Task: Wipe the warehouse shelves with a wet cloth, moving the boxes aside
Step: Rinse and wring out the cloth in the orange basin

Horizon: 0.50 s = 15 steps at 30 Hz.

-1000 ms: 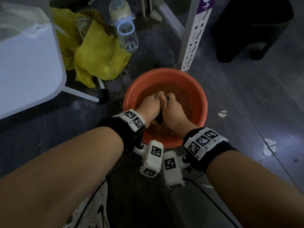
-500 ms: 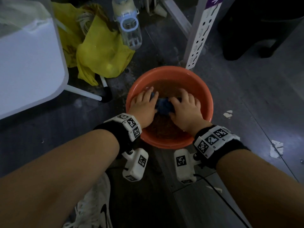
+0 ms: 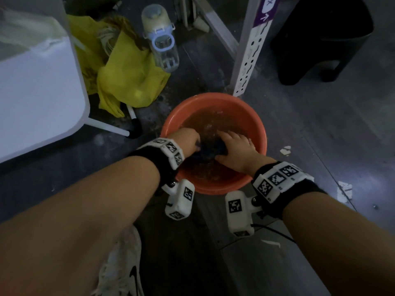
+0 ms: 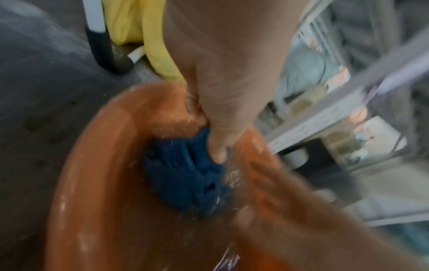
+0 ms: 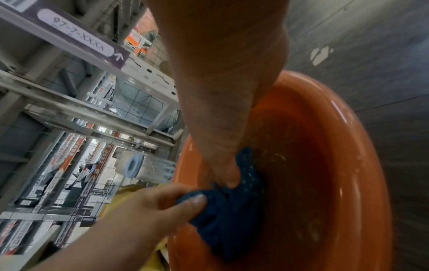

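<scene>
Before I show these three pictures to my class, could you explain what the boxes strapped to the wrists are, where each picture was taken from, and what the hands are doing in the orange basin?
No machine here: a person works with bare hands. The white boxes on the wrist straps are small cameras. One picture comes from a camera worn on the head, looking down; the other two come from those wrist cameras, looking along each hand. An orange basin of water stands on the floor beside a shelf post. In it, the left hand and the right hand both grip a dark blue cloth, wetting it. Nearby lie a yellow bag and a clear bottle.
</scene>
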Available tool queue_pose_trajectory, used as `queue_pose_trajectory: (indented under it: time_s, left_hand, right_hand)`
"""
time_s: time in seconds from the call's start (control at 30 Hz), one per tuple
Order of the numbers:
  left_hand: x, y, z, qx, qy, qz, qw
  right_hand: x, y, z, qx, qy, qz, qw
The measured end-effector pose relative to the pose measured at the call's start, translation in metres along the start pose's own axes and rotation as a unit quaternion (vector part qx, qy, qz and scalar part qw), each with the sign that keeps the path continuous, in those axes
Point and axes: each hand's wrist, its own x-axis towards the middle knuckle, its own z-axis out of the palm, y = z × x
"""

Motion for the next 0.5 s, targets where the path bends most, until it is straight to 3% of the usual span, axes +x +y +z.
queue_pose_trajectory:
  time_s: [0.13,0.27,0.37,0.5]
  left_hand:
    - [-0.039,-0.002,-0.049,-0.159,0.107,0.093,0.977]
    - [-0.073,0.013,-0.082,-0.316,0.132,0.11,0.933]
    - [-0.091,0.025,-0.096,-0.483,0.128,0.11,0.859]
    - [-0.096,0.032,-0.096,-0.673,0.156,0.074,0.719]
  right_hand:
    - [-0.009,-0.004,-0.02,0.114,0.04,-0.078,0.99]
    - [-0.02,-0.03,-0.038,0.267,0.046,-0.091,0.958]
    - [-0.031,-0.045,-0.052,0.362,0.058,-0.073,0.928]
    - [-0.046,-0.054,-0.063,0.51,0.042,-0.026,0.859]
